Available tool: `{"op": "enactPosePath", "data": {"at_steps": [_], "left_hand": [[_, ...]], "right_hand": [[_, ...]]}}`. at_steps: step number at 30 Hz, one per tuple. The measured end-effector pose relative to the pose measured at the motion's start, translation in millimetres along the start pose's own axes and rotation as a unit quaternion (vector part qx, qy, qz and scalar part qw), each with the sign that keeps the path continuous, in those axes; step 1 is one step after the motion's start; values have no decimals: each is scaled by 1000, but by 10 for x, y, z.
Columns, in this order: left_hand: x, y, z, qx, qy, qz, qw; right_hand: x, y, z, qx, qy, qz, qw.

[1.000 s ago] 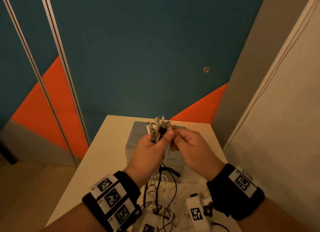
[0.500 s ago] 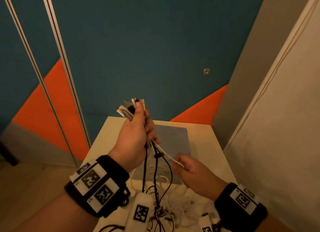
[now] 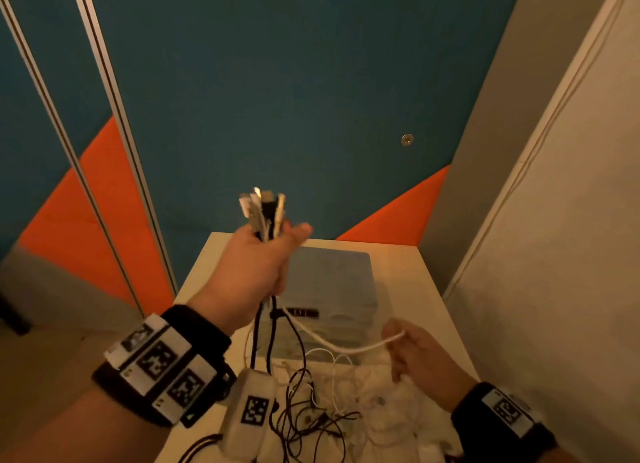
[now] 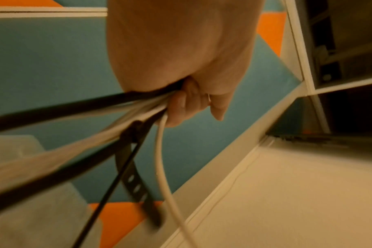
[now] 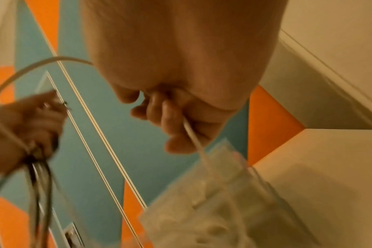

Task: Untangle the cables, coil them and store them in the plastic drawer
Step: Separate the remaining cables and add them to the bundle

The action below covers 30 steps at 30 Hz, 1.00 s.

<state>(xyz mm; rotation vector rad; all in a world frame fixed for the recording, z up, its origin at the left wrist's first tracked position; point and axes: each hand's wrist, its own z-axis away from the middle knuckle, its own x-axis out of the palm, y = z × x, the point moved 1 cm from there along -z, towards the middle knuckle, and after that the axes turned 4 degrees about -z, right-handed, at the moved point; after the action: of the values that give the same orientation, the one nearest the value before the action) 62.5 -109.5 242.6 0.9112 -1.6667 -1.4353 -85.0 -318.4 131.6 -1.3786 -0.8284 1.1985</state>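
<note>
Raised higher than a second ago, the left hand (image 3: 254, 265) grips the bundle of cables (image 3: 264, 209), plugs upward, above the table's (image 3: 408, 272) far edge. Right hand (image 3: 417, 353) has drawn apart, fingers curled round one white cable (image 3: 332, 341). Loose cables trail beside the plastic drawer (image 3: 332, 289) at the table's middle.

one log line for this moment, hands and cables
left hand: grips cable bundle, raised | right hand: pinches white cable | drawer: on table | stage: untangling
</note>
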Motion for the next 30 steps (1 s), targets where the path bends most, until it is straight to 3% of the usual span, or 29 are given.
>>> {"op": "enactPosePath", "data": {"at_steps": [2,6,9,12,15,18,21,24,30], "left_hand": [[140,-146,81,-9,-31,-63,997],[402,-347,259,17,-101,-157,982],[531,-392,334,65,-140,-177,972],[553,-401,335,72,-151,-178,970],[521,-398,343,71,-165,-192,965],[484,-438,314,82,-188,-204,957],[417,-391,282,82,-200,-167,962],[366,-271,249,98,-192,-143,966],[295,-76,141,82,-125,3,989]], "right_hand": [[39,-268,-33,-53,23,-78,995],[167,-679,-120,-116,-11,-121,986],[242,-756,-184,-98,-12,-126,987],[250,-737,-218,-86,-22,-117,989],[237,-718,-207,-45,-61,-145,986],[224,-759,-159,-65,-105,-117,985],[216,-765,-119,-106,-117,-65,985],[227,-582,-128,-125,-86,31,988],[277,-32,-159,-69,-50,69,994]]}}
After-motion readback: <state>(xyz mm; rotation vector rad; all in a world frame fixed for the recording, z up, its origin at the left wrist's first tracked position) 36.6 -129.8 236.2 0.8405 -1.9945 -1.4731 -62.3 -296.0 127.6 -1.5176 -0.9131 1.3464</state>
